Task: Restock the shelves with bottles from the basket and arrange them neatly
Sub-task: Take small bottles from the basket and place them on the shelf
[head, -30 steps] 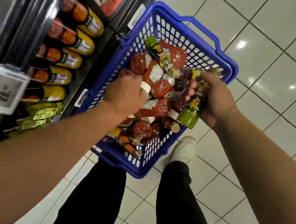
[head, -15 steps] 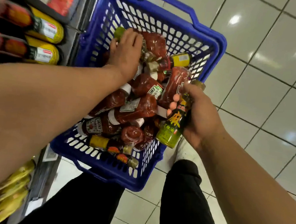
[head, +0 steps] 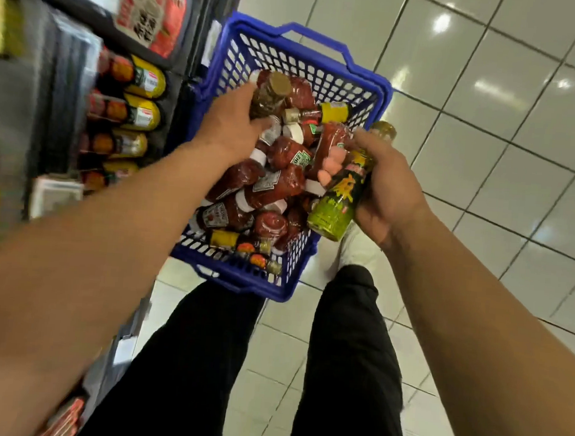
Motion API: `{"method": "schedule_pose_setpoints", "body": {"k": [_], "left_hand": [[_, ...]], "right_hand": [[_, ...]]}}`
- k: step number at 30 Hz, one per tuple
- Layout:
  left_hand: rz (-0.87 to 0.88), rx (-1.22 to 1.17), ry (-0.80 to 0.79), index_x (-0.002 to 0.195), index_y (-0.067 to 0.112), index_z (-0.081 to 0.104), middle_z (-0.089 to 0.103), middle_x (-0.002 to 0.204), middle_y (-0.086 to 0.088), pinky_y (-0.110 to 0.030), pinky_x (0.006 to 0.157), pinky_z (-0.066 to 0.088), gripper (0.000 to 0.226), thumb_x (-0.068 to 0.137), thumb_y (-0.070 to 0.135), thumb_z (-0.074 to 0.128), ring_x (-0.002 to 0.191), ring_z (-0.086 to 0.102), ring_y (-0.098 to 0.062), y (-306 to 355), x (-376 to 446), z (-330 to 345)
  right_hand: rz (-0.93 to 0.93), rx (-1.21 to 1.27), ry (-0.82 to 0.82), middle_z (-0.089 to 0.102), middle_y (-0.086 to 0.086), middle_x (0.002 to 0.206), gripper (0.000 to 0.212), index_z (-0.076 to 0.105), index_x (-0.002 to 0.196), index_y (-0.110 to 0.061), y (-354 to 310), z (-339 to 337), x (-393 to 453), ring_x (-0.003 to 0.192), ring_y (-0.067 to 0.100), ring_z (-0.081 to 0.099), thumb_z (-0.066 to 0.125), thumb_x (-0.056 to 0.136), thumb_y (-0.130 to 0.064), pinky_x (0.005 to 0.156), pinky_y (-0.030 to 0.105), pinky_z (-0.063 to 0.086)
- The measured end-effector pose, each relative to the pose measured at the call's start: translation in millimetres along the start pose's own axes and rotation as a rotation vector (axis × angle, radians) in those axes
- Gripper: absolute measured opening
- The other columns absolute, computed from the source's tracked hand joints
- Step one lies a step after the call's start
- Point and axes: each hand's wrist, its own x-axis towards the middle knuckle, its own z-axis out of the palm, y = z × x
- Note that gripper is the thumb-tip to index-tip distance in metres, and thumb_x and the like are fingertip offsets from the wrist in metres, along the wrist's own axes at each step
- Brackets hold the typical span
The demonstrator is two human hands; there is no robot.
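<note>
Over the blue basket's [head: 363, 83] far end, the left hand [head: 233, 127] grips a gold-capped bottle [head: 269, 97]; the right hand [head: 388, 187] holds a green sauce bottle [head: 339, 208] at its right rim. Picking seems done; shelving follows.

I have one view only, a wide-angle camera on the person's head, tipped steeply down and forward. It sits close over the blue basket [head: 363, 83], which fills the upper middle, with both forearms reaching in from the lower corners. The shelves [head: 68, 76] run up the left edge, blurred, and the tiled floor [head: 492, 96] takes the right side
</note>
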Motion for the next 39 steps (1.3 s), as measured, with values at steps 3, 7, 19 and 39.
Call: {"method": "schedule_pose_setpoints", "body": {"k": [3,7,19,39], "left_hand": [[-0.134,-0.366,-0.044,0.127,0.024,0.063,0.068,0.122,0.004,-0.03,0.097,0.046,0.036,0.095,0.039,0.069,0.11,0.062,-0.013,37,-61,-46],[-0.195,-0.991,-0.116,0.103,0.026,0.069,0.073,0.093,0.006,-0.036,0.083,0.058,0.013,0.098,0.037,0.065,0.087,0.071,-0.013,100,-147,-120],[0.158,-1.463,0.158,0.097,0.013,0.058,0.063,0.078,-0.008,-0.031,0.056,0.05,0.041,0.103,0.05,0.041,0.057,0.059,-0.022,251,-383,-357],[0.368,-1.246,0.888,0.102,0.012,0.054,0.06,0.08,-0.009,-0.032,0.055,0.051,0.021,0.092,0.028,0.064,0.058,0.057,-0.023,181,-794,-440]], "right_hand": [[0.004,-0.033,-0.058,0.056,0.006,0.077,0.032,0.056,0.12,-0.006,-22,38,-50,0.065,0.017,0.054,0.05,0.105,-0.033,0.066,0.033,0.052],[0.012,-0.122,-0.159,0.055,0.007,0.078,0.04,0.065,0.092,-0.008,-60,84,-131,0.064,0.019,0.053,0.051,0.104,-0.043,0.065,0.031,0.047],[-0.154,-0.602,-0.61,0.061,0.005,0.071,0.042,0.056,0.109,-0.014,-125,259,-392,0.059,0.018,0.059,0.044,0.104,-0.054,0.058,0.029,0.05],[-0.305,-0.886,-1.252,0.054,0.004,0.07,0.017,0.065,0.085,-0.019,100,420,-683,0.051,0.015,0.053,0.08,0.078,-0.02,0.047,0.027,0.047]]}}
